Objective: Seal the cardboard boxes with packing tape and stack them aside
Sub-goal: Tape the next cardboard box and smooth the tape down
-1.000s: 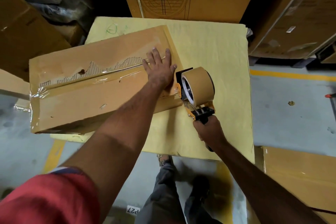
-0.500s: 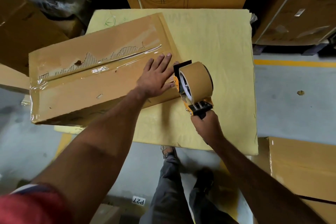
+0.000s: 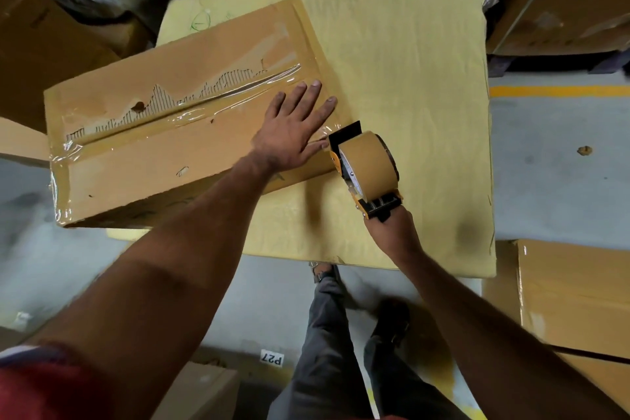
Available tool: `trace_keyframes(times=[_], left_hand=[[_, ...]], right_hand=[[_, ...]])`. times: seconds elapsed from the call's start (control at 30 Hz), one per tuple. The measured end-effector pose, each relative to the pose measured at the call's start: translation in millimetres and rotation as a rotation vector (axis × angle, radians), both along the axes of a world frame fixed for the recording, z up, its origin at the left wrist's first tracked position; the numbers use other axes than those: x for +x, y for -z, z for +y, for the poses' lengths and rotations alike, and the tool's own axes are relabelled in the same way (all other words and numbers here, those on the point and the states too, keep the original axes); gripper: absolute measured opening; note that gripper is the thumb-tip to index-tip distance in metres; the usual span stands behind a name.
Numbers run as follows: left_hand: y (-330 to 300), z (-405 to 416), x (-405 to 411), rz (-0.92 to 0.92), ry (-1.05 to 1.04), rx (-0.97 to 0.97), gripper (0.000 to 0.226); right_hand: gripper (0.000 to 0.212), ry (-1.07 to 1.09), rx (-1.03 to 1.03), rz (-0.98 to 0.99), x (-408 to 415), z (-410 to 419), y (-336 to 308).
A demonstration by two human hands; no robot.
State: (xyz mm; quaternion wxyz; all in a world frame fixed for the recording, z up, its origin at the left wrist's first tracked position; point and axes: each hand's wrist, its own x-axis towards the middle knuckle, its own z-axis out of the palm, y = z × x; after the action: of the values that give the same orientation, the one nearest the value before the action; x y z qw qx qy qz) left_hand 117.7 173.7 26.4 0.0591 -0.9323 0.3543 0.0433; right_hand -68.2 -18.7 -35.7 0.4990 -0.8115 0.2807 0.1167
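Head view: the flat cardboard box (image 3: pixel 177 143) lies at the left of a pale yellow board (image 3: pixel 409 78), its left end overhanging the board's edge, its long axis slanting from near left to far right. Over the last second the left hand (image 3: pixel 293 133) has slid from the centre seam, where it lay a second ago, down toward the box's right end; it now lies flat with straight, spread fingers pressing the tape there, its thumb beside the tape dispenser (image 3: pixel 364 170). The dispenser has hardly moved: it sits at the box's right end, its handle gripped by the curled fingers of the right hand (image 3: pixel 388 232). I judge the strip along the seam is laid and the hand is smoothing its tail while the dispenser is about to cut it or carry it over the end; stacking is not yet begun. The box looks worn: its top skin is torn along the seam, showing jagged corrugation and a small hole, with glossy clear tape (image 3: pixel 204 106) over the seam and wrapped around the left end. Further out, large brown cartons (image 3: pixel 562 3) stand at the far side and right, and another lies near right on the grey floor (image 3: pixel 552 181).
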Motion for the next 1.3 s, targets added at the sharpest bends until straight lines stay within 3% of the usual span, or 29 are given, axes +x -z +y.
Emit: trace_keyframes(times=[0.37, 0.47, 0.53, 0.7, 0.87, 1.0, 1.07, 1.17, 1.3], left_hand=[[1.4, -1.2, -3.0, -0.015, -0.012, -0.013, 0.074], [1.5, -3.5, -0.9, -0.033, -0.008, 0.006, 0.074], [0.1, -4.7, -0.4, -0.021, -0.012, 0.026, 0.074], [-1.2, -3.4, 0.5, -0.013, -0.011, 0.004, 0.075], [-1.6, 1.2, -0.3, -0.03, 0.005, -0.029, 0.073], [2.7, -6.3, -27.6, -0.216, 0.003, -0.074, 0.065], [14.7, -20.2, -55.3, -0.239, -0.022, -0.112, 0.076], [45.6, -50.3, -109.2, -0.123, 0.055, -0.076, 0.087], [73.4, -81.5, -161.3, 0.047, 0.051, -0.006, 0.07]], right_hand=[[0.021, 0.036, 0.071, 0.022, 9.2, 14.0, 13.9], [0.024, 0.123, 0.166, 0.005, 10.5, 35.8, 14.2], [0.015, 0.198, 0.241, 0.021, 11.5, 48.0, 21.6], [0.007, 0.235, 0.42, 0.206, 14.4, 61.9, 37.9], [0.01, 0.229, 0.203, 0.106, -12.2, 56.7, 37.6], [0.008, 0.183, 0.024, 0.045, -28.2, 6.4, 32.1], [0.011, 0.158, -0.01, 0.066, -25.6, -17.1, 38.9], [0.032, 0.133, -0.114, 0.15, -21.7, -48.9, 63.6], [0.051, 0.036, -0.305, 0.361, -22.9, -86.6, 76.4]])
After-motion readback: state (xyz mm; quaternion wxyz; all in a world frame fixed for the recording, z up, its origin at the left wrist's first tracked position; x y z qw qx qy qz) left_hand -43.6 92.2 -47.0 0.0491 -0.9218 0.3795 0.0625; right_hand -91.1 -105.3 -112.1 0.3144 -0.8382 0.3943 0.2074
